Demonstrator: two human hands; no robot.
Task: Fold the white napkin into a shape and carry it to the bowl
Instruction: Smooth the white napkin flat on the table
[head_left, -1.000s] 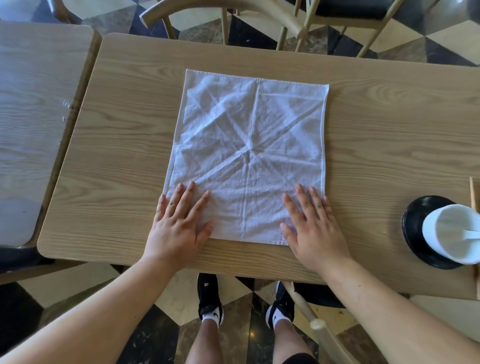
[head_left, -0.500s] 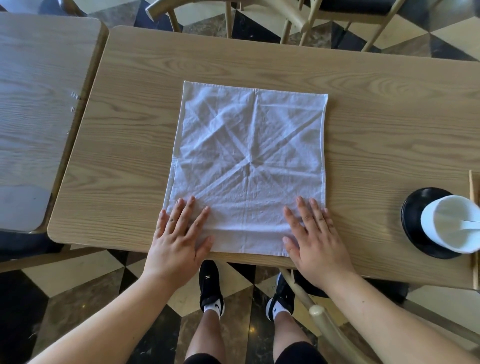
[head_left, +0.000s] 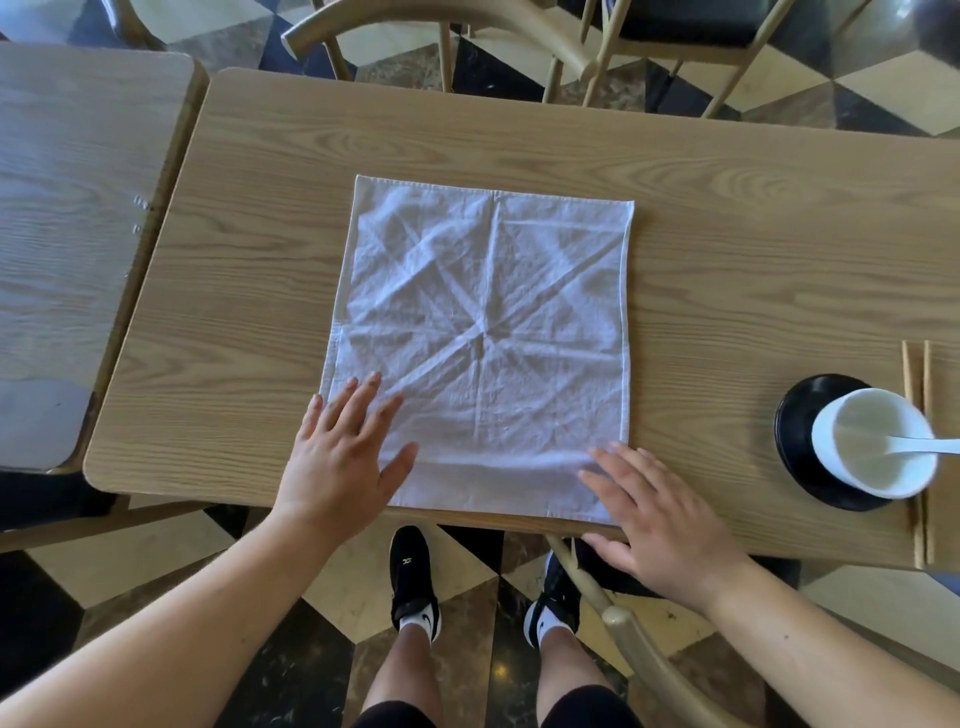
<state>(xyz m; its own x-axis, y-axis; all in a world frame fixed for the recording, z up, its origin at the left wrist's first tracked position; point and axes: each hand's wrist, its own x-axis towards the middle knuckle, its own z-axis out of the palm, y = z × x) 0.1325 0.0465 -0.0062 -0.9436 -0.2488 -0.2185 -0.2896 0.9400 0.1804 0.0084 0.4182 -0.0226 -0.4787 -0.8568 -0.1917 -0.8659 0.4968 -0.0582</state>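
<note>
The white napkin (head_left: 483, 332) lies spread flat and creased on the wooden table (head_left: 727, 218), its near edge at the table's front edge. My left hand (head_left: 343, 457) rests flat on its near left corner, fingers apart. My right hand (head_left: 654, 514) lies flat at the near right corner, fingers spread, partly past the table edge. Neither hand grips the cloth. The white bowl (head_left: 878, 447) with a white spoon (head_left: 919, 445) in it stands on a black saucer (head_left: 800, 441) at the right.
Wooden chopsticks (head_left: 917, 374) lie beside the bowl at the far right. A second table (head_left: 67, 208) adjoins on the left. Wooden chairs (head_left: 467, 21) stand beyond the far edge, and one chair back (head_left: 639, 639) is near my right leg.
Both hands slid slightly toward me and outward along the napkin's near edge. The view shifted, so the bowl and chopsticks show more fully. The napkin stays flat.
</note>
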